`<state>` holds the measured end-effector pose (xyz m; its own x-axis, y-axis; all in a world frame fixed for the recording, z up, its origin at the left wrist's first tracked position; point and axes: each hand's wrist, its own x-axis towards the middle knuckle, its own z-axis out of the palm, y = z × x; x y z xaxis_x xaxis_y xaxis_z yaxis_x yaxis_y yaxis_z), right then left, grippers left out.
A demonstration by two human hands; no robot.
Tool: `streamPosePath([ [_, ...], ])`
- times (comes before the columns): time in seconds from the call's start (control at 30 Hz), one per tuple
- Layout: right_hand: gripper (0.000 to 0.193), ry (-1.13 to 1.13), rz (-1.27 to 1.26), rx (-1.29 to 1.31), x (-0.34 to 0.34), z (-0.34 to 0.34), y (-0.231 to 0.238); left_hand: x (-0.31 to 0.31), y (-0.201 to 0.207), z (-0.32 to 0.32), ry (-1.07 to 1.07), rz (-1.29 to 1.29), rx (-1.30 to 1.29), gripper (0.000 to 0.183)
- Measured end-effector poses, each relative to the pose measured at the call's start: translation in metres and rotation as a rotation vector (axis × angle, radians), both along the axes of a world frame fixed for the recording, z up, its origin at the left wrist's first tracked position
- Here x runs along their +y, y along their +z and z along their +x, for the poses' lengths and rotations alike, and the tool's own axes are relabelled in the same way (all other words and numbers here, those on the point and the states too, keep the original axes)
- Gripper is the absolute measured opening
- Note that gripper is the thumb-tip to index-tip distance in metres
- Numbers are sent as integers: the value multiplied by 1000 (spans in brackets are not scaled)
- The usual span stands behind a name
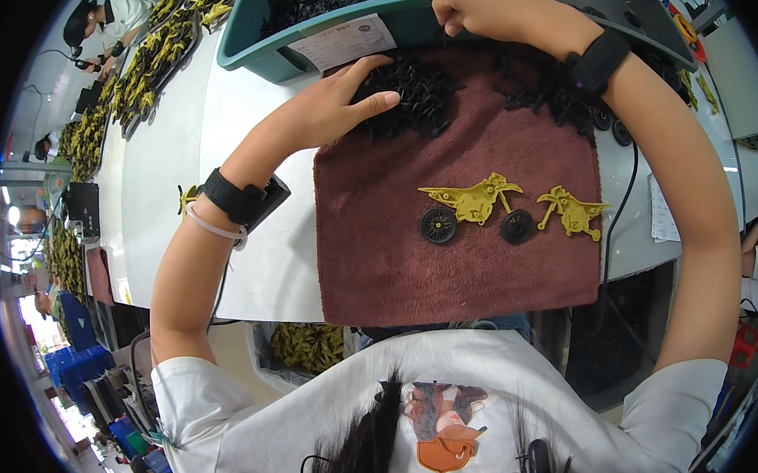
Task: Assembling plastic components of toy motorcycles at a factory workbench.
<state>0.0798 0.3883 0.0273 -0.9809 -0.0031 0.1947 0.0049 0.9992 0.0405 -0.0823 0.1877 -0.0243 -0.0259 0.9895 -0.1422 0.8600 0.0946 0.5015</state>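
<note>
White bench carries a maroon towel; left hand lies flat, fingers released, on black parts, right hand seemingly clenched at the teal bin

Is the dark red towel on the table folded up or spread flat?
Spread flat: the towel lies open, with yellow toy frames and wheels on it.

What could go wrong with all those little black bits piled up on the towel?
1. The heap of small black plastic parts under the left hand lies at the edge of the dark red towel, so some might slide onto the white table.
2. The right hand grips the rim of the teal plastic bin; tipped further, it may spill too many.
3. The two loose black wheels beside the yellow toy motorcycle frames could roll away.
</note>
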Motion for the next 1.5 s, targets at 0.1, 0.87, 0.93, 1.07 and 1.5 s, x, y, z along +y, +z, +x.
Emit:
streamPosePath([
  [0.1,9,-7,-5,-34,-2,-1,3,0,-4,-3,-13,17,31,65],
  [0.87,9,-71,-77,126,-5,0,-10,2,-14,6,13,145,99,60],
  [0.93,9,-130,-140,121,-8,0,-8,3,-10,16,51,152,129,60],
  [1.07,9,-93,-86,120,-7,-3,-16,10,-20,21,-29,273,55,60],
  [1.5,10,-47,-180,-22,-4,-6,-3,-8,-4,28,3,249,160,50],
])
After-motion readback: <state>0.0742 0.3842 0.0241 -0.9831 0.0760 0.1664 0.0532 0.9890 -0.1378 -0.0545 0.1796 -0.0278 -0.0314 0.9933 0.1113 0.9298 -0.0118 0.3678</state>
